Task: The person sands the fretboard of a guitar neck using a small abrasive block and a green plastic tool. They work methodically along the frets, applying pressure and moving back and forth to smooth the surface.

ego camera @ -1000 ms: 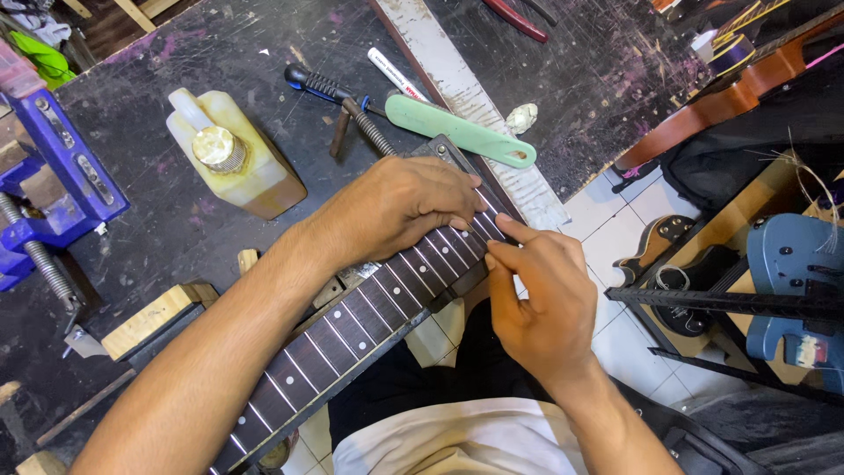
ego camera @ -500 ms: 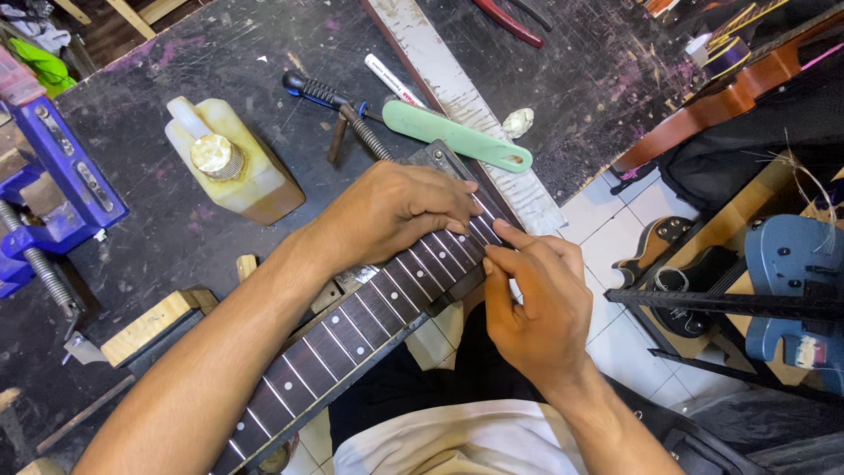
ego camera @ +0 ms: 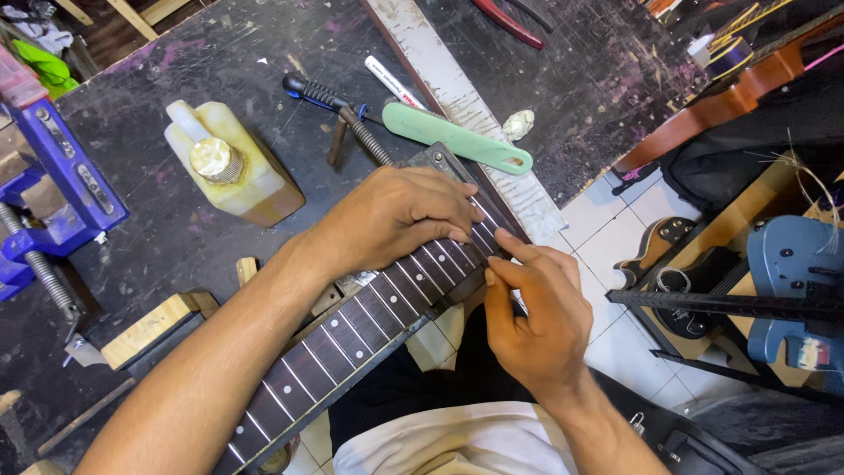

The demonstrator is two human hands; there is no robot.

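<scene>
a scratched black counter (ego camera: 220, 53) fills the upper left, with white floor tiles (ego camera: 615, 237) beyond its edge. a guitar neck (ego camera: 352, 325) with a dark fretboard and metal frets lies slantwise across the counter's near edge, its end hanging over the tiles. the left hand (ego camera: 396, 220) presses flat on the neck near its upper end, fingers (ego camera: 457, 207) together and curled over the frets. the right hand (ego camera: 527, 308) sits just beside the neck's edge, its fingers (ego camera: 510, 264) pinched together against the side of the fretboard; whether they hold anything small cannot be told.

just above the neck lies a pale green flat tool (ego camera: 457, 139), touching a long whitish ruler (ego camera: 466, 105). a white marker (ego camera: 394, 84) and a dark-handled screwdriver (ego camera: 334, 101) lie near them. left of the neck stands a yellowish plastic jug (ego camera: 237, 171) with a metal cap, its contents not visible. a blue vise (ego camera: 53, 193) sits further left. right of the neck, on the floor, stand a blue guitar body (ego camera: 796, 264) and a dark one (ego camera: 677, 264).
</scene>
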